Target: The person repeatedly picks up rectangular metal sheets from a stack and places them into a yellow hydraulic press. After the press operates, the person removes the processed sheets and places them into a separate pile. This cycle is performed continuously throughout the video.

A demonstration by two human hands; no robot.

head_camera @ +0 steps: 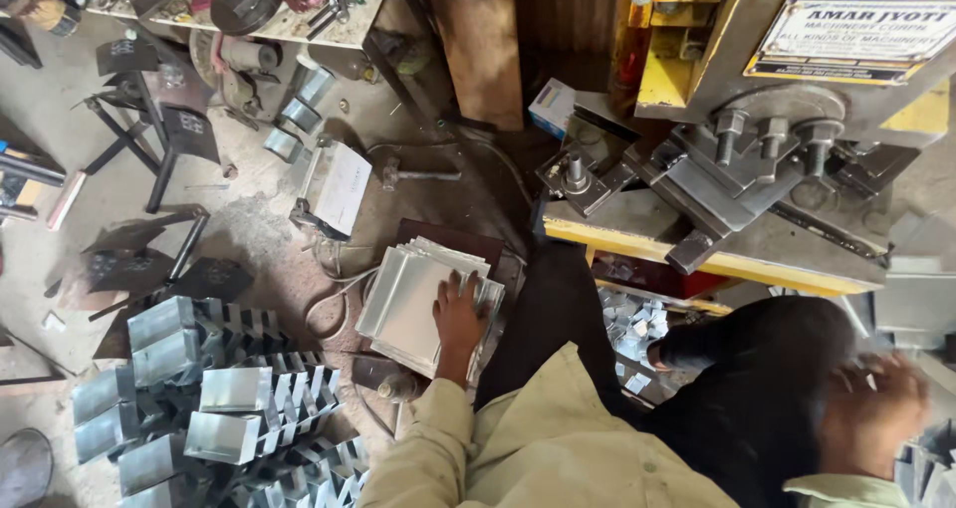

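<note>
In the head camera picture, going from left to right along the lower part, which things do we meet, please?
Heap of bent metal channels → stack of flat metal sheets → left hand resting flat on that stack → pile of small metal offcuts under the yellow-edged press table → right hand, blurred, at the far right.

The left hand (460, 311) lies flat, fingers spread, on top of a stack of flat sheet-metal blanks (413, 304) resting on the workshop floor (269, 229). The right hand (876, 408), blurred, is near the right knee, close to bent metal pieces at the frame's corner. A pile of notched, folded metal channels (229, 398) lies lower left; a yellow-edged press machine (737, 179) stands ahead.
</note>
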